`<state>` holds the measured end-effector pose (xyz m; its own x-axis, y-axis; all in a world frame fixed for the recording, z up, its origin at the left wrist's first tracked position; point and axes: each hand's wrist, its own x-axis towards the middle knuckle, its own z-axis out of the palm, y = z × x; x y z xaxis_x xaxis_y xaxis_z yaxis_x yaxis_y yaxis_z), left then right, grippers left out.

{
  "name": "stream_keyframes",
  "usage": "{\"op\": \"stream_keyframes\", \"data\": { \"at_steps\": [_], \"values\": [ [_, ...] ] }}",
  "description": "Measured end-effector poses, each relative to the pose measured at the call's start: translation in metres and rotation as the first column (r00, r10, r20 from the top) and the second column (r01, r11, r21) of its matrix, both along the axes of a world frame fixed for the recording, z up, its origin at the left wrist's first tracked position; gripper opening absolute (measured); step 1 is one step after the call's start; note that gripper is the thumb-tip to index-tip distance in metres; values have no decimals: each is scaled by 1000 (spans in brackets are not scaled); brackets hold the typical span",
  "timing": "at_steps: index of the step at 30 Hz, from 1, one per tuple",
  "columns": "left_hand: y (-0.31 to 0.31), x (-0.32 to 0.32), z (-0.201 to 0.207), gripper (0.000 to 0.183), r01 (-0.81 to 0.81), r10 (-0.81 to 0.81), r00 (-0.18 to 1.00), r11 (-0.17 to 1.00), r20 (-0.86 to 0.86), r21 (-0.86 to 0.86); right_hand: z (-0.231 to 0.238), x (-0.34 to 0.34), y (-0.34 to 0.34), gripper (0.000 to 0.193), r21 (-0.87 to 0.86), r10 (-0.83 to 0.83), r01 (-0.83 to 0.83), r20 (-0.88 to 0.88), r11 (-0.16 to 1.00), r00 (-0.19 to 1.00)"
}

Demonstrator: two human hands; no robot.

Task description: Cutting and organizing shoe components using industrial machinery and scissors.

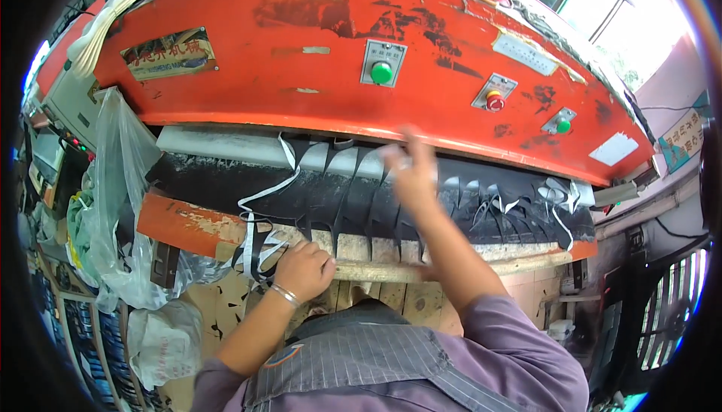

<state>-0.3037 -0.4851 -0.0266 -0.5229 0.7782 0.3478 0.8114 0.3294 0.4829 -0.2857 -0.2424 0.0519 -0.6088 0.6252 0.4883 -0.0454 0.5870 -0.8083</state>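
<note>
A black sheet (331, 186) with long cut-out gaps and thin strips lies across the bed of a large orange press. My left hand (304, 269) is closed at the bed's front edge, beside a tangle of narrow black-and-white scrap strips (259, 246). What its fingers hold, if anything, is hidden. Over the middle of the sheet reaches my right hand (414, 175), close under the orange front. Motion smears its fingers, so their grip cannot be made out. More loose white-edged strips (560, 194) curl up at the sheet's right end.
The orange press front (301, 73) rises behind the bed, with a green button (381, 73), a red button (495, 101) and another green button (562, 126). Clear plastic bags (120, 186) hang at the left, above a white sack (165, 340). A wooden rail (451, 267) runs along the near edge.
</note>
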Motion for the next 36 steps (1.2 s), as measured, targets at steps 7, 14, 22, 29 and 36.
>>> {"op": "stream_keyframes", "data": {
  "at_steps": [7, 14, 22, 29, 36],
  "values": [
    [7, 5, 2, 20, -58, 58, 998, 998, 18, -30, -45, -37, -54, 49, 292, 316, -378, 239, 879, 918],
    [50, -49, 47, 19, 266, 10, 919, 723, 394, -638, -77, -79, 35, 48, 467, -23, -181, 397, 865, 918],
    [129, -153, 35, 22, 102, -84, 992, 971, 91, -217, -64, -76, 98, 34, 16, 332, -364, 373, 931, 867],
    [199, -166, -1, 27, 177, -187, 939, 982, 288, 62, -88, -56, 105, 40, 411, 14, -242, 486, 879, 874],
    [199, -164, -24, 24, 155, -173, 926, 985, 335, 81, -87, -58, 104, 42, 490, 14, -272, 466, 828, 885]
  ]
}}
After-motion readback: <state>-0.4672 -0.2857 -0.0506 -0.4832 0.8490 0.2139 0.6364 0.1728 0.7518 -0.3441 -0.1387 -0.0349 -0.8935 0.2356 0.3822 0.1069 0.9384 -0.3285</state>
